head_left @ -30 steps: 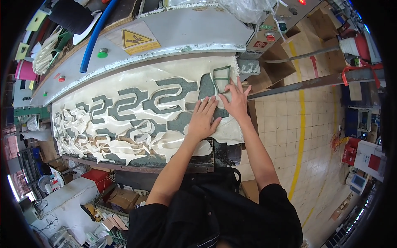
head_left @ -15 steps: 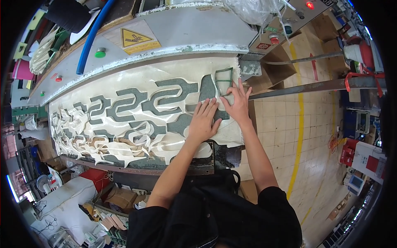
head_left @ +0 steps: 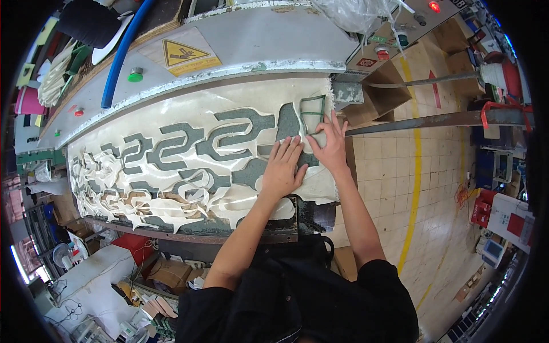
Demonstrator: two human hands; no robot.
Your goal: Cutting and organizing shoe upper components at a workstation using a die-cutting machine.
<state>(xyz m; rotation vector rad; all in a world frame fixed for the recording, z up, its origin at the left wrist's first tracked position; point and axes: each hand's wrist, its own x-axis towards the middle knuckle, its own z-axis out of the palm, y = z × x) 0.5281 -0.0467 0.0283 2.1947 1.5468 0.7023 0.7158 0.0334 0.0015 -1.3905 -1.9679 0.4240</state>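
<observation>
My left hand (head_left: 283,167) lies flat with fingers stretched out on a cream sheet of leather-like material (head_left: 317,182). My right hand (head_left: 330,143) grips the near part of a green metal-edged cutting die (head_left: 313,104) between thumb and fingers, at the sheet's right end. The die's far part shows as an open frame with a crossbar; my hand covers the rest. Left of the die, a cut-out hole (head_left: 287,123) bares the dark green surface below. Rows of curved, forked cut-outs (head_left: 229,137) run leftward through the sheet.
Loose cream offcuts (head_left: 166,206) pile along the near left edge. Behind the sheet stands a grey machine beam (head_left: 257,43) with a yellow warning label (head_left: 184,54) and green button (head_left: 135,75). A metal bar (head_left: 434,120) projects rightward over the tiled floor; cardboard boxes (head_left: 380,91) stand behind it.
The cutting die has shifted slightly to the right with my right hand. My left hand stays spread on the sheet in nearly the same place.
</observation>
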